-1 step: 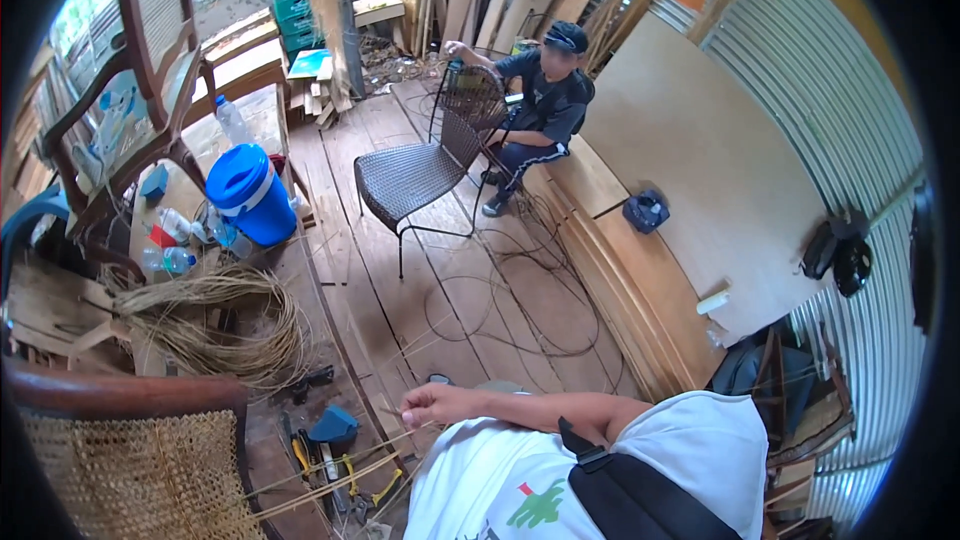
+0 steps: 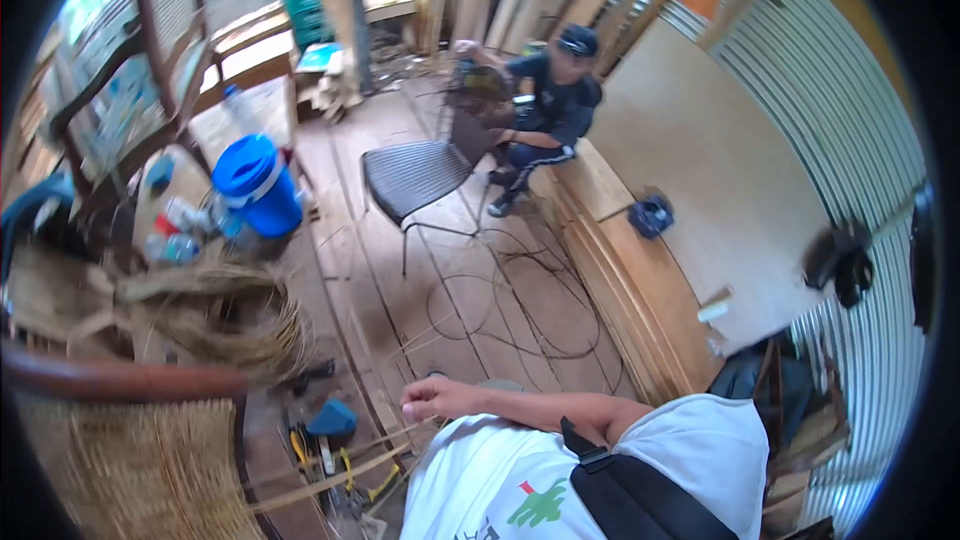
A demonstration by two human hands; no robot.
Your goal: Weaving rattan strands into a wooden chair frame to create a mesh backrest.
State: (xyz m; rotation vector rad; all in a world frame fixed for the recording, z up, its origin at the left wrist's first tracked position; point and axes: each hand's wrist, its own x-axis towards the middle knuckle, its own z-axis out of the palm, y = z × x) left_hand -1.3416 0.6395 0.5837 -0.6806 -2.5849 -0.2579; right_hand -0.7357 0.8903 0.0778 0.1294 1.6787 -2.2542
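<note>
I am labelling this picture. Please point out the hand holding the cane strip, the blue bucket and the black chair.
hand [image 2: 432,399], head view, on the knuckles.
cane strip [image 2: 330,482], head view, on its middle stretch.
blue bucket [image 2: 262,185], head view, on its side wall.
black chair [image 2: 412,176], head view, on the woven seat.

Our white short-sleeved T-shirt [image 2: 520,480] with a small green and red print on the chest, a black strap [image 2: 630,495] with a plastic buckle crossing our shoulder, our forearm bare below the sleeve, our one visible hand [image 2: 432,398] without glove
</note>
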